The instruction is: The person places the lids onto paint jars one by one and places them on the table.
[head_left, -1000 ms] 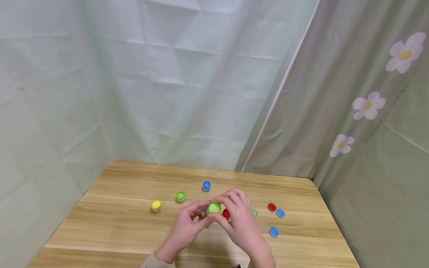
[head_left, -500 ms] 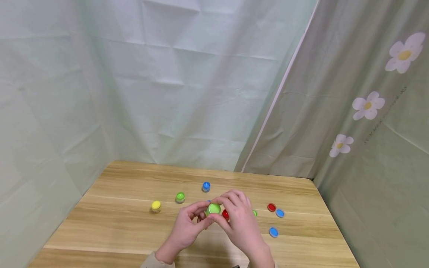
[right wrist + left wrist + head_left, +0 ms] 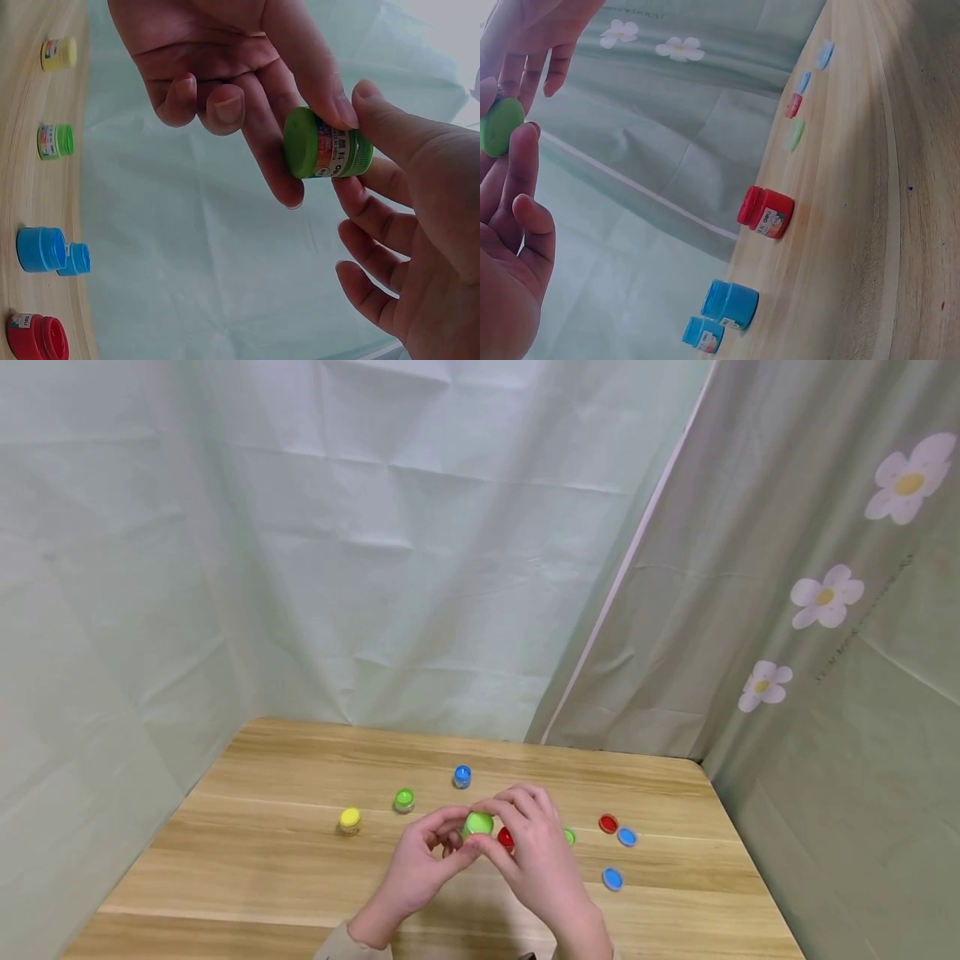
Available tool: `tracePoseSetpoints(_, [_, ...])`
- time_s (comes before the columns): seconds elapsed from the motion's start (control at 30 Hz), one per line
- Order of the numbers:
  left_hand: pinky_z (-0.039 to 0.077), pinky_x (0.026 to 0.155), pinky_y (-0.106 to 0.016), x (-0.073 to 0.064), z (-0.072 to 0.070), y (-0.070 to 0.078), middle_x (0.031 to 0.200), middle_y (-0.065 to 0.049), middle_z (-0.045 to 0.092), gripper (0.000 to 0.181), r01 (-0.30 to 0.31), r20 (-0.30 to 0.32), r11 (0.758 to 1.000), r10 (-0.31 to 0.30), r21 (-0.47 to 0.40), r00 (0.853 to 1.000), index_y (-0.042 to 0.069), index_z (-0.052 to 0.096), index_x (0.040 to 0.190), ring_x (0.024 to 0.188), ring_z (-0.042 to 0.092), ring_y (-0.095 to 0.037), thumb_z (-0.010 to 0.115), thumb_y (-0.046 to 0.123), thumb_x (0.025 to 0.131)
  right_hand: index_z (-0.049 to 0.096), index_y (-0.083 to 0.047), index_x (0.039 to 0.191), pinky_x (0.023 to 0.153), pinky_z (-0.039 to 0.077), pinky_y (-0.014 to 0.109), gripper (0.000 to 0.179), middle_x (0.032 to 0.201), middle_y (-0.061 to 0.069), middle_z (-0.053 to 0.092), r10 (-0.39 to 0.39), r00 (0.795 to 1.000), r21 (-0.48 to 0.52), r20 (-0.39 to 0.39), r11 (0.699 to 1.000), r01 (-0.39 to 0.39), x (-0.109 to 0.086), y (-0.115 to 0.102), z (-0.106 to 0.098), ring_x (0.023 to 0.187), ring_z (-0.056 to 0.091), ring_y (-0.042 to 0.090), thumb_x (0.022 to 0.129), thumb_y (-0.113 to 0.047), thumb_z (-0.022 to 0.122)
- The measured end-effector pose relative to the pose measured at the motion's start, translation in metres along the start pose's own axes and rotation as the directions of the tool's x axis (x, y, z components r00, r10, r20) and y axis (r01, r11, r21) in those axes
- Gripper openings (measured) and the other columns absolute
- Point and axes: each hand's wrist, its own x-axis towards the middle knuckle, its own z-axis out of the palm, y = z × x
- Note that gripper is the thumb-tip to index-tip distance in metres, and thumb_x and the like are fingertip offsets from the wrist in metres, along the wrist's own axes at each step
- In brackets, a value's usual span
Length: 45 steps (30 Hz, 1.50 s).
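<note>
A small green paint jar (image 3: 324, 146) with a printed label and a ribbed lid is held up between both hands, over the table. My left hand (image 3: 420, 864) grips its base end with thumb and fingers. My right hand (image 3: 536, 852) pinches the ribbed lid end (image 3: 364, 154) between thumb and fingers. Just beyond the hands stands an uncapped red paint jar (image 3: 767, 212), partly covered by the right hand in the head view. In the left wrist view a larger blue jar (image 3: 731, 304) stands near it; the hands mostly hide this jar in the head view.
Farther back on the wooden table (image 3: 262, 877) stand a yellow capped jar (image 3: 349, 819), an uncapped green jar (image 3: 404, 801) and a blue jar (image 3: 462, 777). To the right lie a green lid (image 3: 570, 837), a red lid (image 3: 608, 823) and two blue lids (image 3: 612, 878). Curtains surround the table.
</note>
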Motion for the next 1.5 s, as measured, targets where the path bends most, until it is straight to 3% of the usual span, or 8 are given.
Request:
tracePoseSetpoints(0.23, [0.046, 0.063, -0.020, 0.000, 0.001, 0.000, 0.099, -0.003, 0.080, 0.037, 0.006, 0.006, 0.999, -0.006, 0.051, 1.000, 0.004, 0.072, 0.125, 0.077, 0.059, -0.006, 0.085, 0.002, 0.090, 0.078, -0.021, 0.116, 0.094, 0.049, 0.042, 0.034, 0.108, -0.012, 0.065, 0.004, 0.999, -0.008, 0.033, 1.000, -0.004, -0.001, -0.001, -0.001, 0.115, 0.053, 0.014, 0.090, -0.044, 0.085])
tracePoseSetpoints(0.43, [0.048, 0.063, -0.021, 0.001, 0.000, 0.001, 0.106, -0.005, 0.081, 0.035, 0.020, 0.034, 0.993, -0.024, 0.120, 0.999, 0.008, 0.070, 0.124, 0.078, 0.063, -0.008, 0.085, 0.007, 0.093, 0.077, -0.020, 0.122, 0.095, 0.049, 0.043, 0.038, 0.112, -0.010, 0.067, 0.022, 0.998, 0.011, 0.056, 1.000, -0.023, -0.001, -0.001, 0.000, 0.117, 0.053, 0.014, 0.092, -0.044, 0.083])
tracePoseSetpoints(0.67, [0.050, 0.062, -0.025, 0.005, -0.026, 0.001, 0.108, 0.002, 0.081, 0.032, 0.070, -0.007, 0.968, -0.070, 0.243, 0.998, 0.009, 0.066, 0.119, 0.076, 0.063, -0.015, 0.085, 0.010, 0.093, 0.075, -0.021, 0.128, 0.100, 0.049, 0.048, 0.035, 0.119, -0.010, 0.069, 0.054, 0.998, 0.050, 0.015, 0.997, -0.055, 0.000, 0.002, -0.003, 0.122, 0.054, 0.015, 0.102, -0.044, 0.073])
tracePoseSetpoints(0.83, [0.050, 0.071, -0.027, 0.005, -0.057, 0.005, 0.110, 0.008, 0.076, 0.032, 0.186, -0.091, 0.904, -0.163, 0.385, 0.982, 0.015, 0.073, 0.117, 0.092, 0.063, -0.023, 0.089, 0.018, 0.090, 0.076, -0.020, 0.128, 0.104, 0.049, 0.049, 0.034, 0.122, -0.009, 0.070, 0.073, 0.997, 0.062, 0.036, 0.995, -0.075, 0.002, 0.004, -0.006, 0.126, 0.055, 0.016, 0.105, -0.044, 0.068])
tracePoseSetpoints(0.97, [0.049, 0.076, -0.030, 0.004, -0.079, 0.007, 0.102, 0.009, 0.068, 0.035, 0.209, -0.140, 0.830, -0.159, 0.517, 0.977, 0.014, 0.076, 0.116, 0.094, 0.060, -0.014, 0.092, 0.014, 0.086, 0.076, -0.020, 0.128, 0.105, 0.049, 0.050, 0.032, 0.123, -0.011, 0.069, 0.083, 0.996, 0.071, 0.044, 0.994, -0.086, 0.001, 0.005, -0.009, 0.127, 0.055, 0.016, 0.106, -0.042, 0.068])
tracePoseSetpoints(1.13, [0.051, 0.078, -0.036, 0.004, -0.102, 0.004, 0.103, 0.006, 0.069, 0.038, 0.194, -0.139, 0.764, -0.137, 0.615, 0.981, 0.009, 0.075, 0.119, 0.095, 0.061, -0.014, 0.091, 0.009, 0.085, 0.076, -0.020, 0.127, 0.106, 0.049, 0.050, 0.031, 0.124, -0.009, 0.069, 0.079, 0.995, 0.060, 0.065, 0.995, -0.083, 0.000, 0.011, -0.011, 0.128, 0.055, 0.018, 0.106, -0.041, 0.069])
tracePoseSetpoints(1.27, [0.054, 0.087, -0.051, 0.006, -0.116, 0.003, 0.109, -0.001, 0.070, 0.036, 0.189, -0.131, 0.721, -0.136, 0.667, 0.982, 0.006, 0.074, 0.120, 0.102, 0.064, -0.022, 0.089, 0.010, 0.087, 0.076, -0.019, 0.127, 0.106, 0.050, 0.050, 0.031, 0.126, -0.007, 0.069, 0.094, 0.992, 0.051, 0.088, 0.994, -0.098, -0.001, 0.017, -0.015, 0.129, 0.055, 0.020, 0.105, -0.039, 0.071])
tracePoseSetpoints(1.5, [0.051, 0.099, -0.057, 0.010, -0.128, -0.004, 0.115, -0.007, 0.072, 0.033, 0.236, -0.109, 0.627, -0.234, 0.743, 0.966, 0.005, 0.074, 0.119, 0.113, 0.062, -0.032, 0.086, 0.012, 0.090, 0.076, -0.021, 0.127, 0.106, 0.051, 0.051, 0.029, 0.126, -0.007, 0.069, 0.142, 0.984, 0.029, 0.107, 0.989, -0.145, -0.006, 0.027, -0.022, 0.129, 0.055, 0.021, 0.104, -0.037, 0.073])
